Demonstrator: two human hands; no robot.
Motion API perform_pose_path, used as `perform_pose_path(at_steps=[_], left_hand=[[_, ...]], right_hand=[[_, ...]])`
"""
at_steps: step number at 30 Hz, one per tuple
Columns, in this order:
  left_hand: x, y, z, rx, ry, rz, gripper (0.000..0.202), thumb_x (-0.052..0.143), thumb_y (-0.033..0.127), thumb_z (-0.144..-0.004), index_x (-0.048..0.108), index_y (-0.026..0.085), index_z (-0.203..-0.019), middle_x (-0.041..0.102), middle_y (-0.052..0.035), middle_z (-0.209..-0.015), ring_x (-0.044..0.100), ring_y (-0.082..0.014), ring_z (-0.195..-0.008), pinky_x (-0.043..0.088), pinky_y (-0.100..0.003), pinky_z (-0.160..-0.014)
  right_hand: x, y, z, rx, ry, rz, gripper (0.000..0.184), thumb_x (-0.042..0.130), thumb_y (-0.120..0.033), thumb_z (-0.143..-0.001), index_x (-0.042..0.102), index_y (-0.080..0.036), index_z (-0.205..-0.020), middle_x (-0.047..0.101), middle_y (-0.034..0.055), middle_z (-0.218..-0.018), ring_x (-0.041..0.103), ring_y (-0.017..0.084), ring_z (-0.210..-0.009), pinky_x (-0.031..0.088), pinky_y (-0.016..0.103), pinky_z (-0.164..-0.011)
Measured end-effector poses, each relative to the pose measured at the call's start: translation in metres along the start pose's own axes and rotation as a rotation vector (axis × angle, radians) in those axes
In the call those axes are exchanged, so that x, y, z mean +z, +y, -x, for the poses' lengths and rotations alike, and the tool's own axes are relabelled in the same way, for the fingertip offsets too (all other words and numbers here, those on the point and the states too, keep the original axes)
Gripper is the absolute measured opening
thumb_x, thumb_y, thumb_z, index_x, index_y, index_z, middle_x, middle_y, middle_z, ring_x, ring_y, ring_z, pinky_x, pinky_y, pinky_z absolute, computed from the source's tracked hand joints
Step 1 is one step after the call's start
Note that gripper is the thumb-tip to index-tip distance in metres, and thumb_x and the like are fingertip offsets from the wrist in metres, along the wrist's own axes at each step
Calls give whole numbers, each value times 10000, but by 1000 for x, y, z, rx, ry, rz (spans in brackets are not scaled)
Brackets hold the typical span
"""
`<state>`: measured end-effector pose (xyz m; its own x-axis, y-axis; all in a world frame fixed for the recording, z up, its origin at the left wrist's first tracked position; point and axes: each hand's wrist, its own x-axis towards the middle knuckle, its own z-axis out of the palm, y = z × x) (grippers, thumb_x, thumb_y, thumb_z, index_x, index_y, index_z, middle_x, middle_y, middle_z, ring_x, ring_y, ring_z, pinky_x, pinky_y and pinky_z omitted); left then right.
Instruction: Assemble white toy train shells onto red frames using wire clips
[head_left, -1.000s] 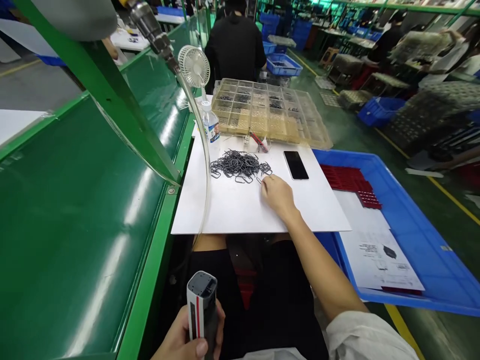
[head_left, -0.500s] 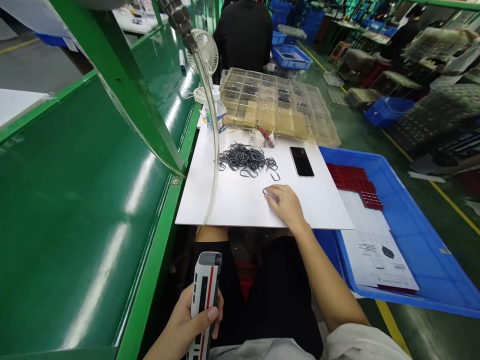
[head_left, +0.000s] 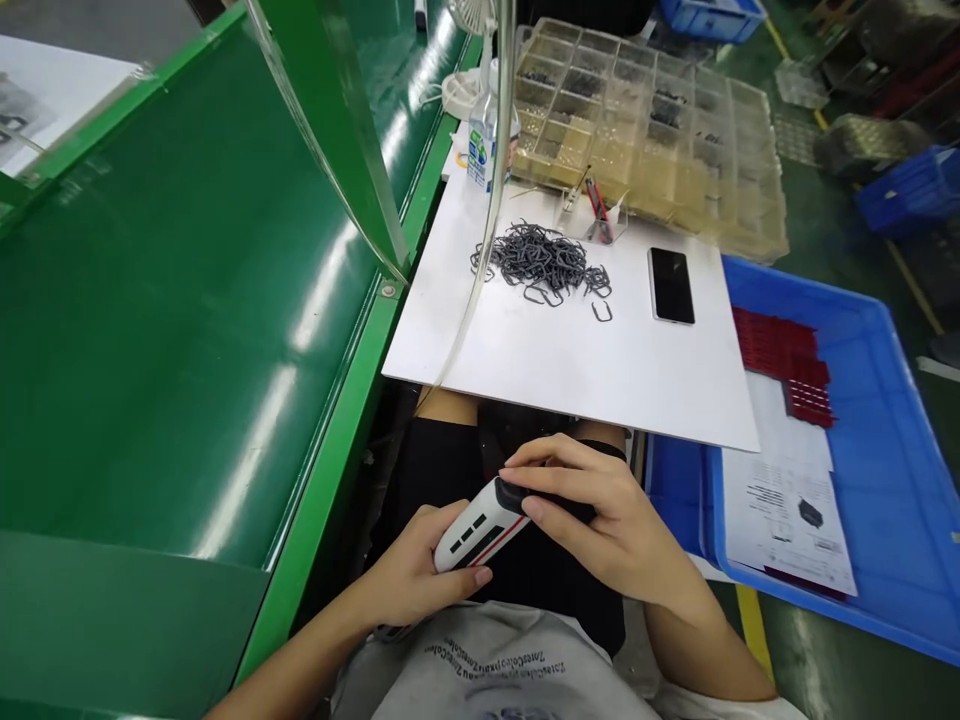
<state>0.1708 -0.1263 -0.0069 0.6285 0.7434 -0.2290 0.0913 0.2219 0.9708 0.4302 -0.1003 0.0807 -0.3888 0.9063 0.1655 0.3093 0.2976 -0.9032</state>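
White handheld tool (head_left: 472,530) low over the lap (head_left: 442,465), held in both hands, maybe for a steady grip. Left hand (head_left: 412,570) wrapped around its body, fingers (head_left: 454,577) curled tight. Right hand (head_left: 585,515) on top, fingers (head_left: 555,490) spread a little and pressed over the black end. Farther off on a white board (head_left: 570,370), a pile of bent dark wire clips (head_left: 544,260), easy to reach, and a black phone (head_left: 671,285) set to one side, likely to stay clear of the pile.
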Motion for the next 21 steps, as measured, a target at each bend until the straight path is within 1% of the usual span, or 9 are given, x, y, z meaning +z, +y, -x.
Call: perform_pose_path(at_steps=[5, 7, 9, 11, 14, 17, 21], left_hand=[[0, -1, 2, 40, -37, -16, 196, 789, 351, -947, 710, 174, -977, 454, 75, -700, 362, -100, -608, 303, -249, -586], [0, -1, 3, 40, -32, -23, 218, 798, 377, -943, 709, 178, -959, 468, 69, -701, 375, -106, -612, 319, -251, -589], [1, 0, 4, 28, -3, -42, 260, 809, 429, -939, 731, 182, -968, 508, 52, -715, 414, -126, -638, 353, -255, -597], [1, 1, 5, 17, 12, -54, 296, 815, 469, -938, 751, 185, -989, 539, 37, -729, 440, -140, -661, 379, -257, -605], [2, 1, 6, 13, -49, -7, 297, 814, 462, -946, 742, 175, -970, 527, 42, -729, 425, -126, -640, 362, -255, -600], [3, 0, 5, 9, -121, 58, 281, 817, 429, -948, 720, 166, -964, 511, 53, -724, 405, -107, -621, 323, -252, -592], [6, 0, 4, -24, -192, 130, 284, 850, 398, -887, 691, 167, -933, 508, 56, -717, 399, -105, -626, 312, -241, -575]], right_hand=[[6, 1, 6, -46, 2, 35, 289, 695, -171, -1113, 841, -261, -1346, 784, 82, -1284, 782, 185, -1078, 689, 307, -908], [8, 0, 8, -79, 13, 64, 302, 685, -156, -1115, 830, -262, -1358, 784, 84, -1295, 767, 190, -1084, 688, 318, -896], [10, 0, 10, -149, 22, 137, 304, 671, -170, -1127, 802, -238, -1393, 789, 103, -1320, 750, 216, -1125, 684, 367, -929], [11, 0, 12, -260, 22, 258, 305, 656, -222, -1145, 766, -178, -1427, 798, 140, -1347, 730, 259, -1164, 671, 437, -963], [8, 4, 16, -394, 1, 410, 328, 613, -289, -1171, 748, -111, -1411, 816, 174, -1348, 707, 300, -1191, 649, 488, -962], [2, 7, 21, -429, -27, 446, 355, 571, -325, -1190, 753, -93, -1389, 831, 173, -1321, 710, 296, -1205, 652, 475, -940], [-2, 3, 27, -485, -42, 452, 366, 541, -309, -1187, 754, -83, -1381, 853, 163, -1277, 744, 298, -1203, 667, 474, -901]])
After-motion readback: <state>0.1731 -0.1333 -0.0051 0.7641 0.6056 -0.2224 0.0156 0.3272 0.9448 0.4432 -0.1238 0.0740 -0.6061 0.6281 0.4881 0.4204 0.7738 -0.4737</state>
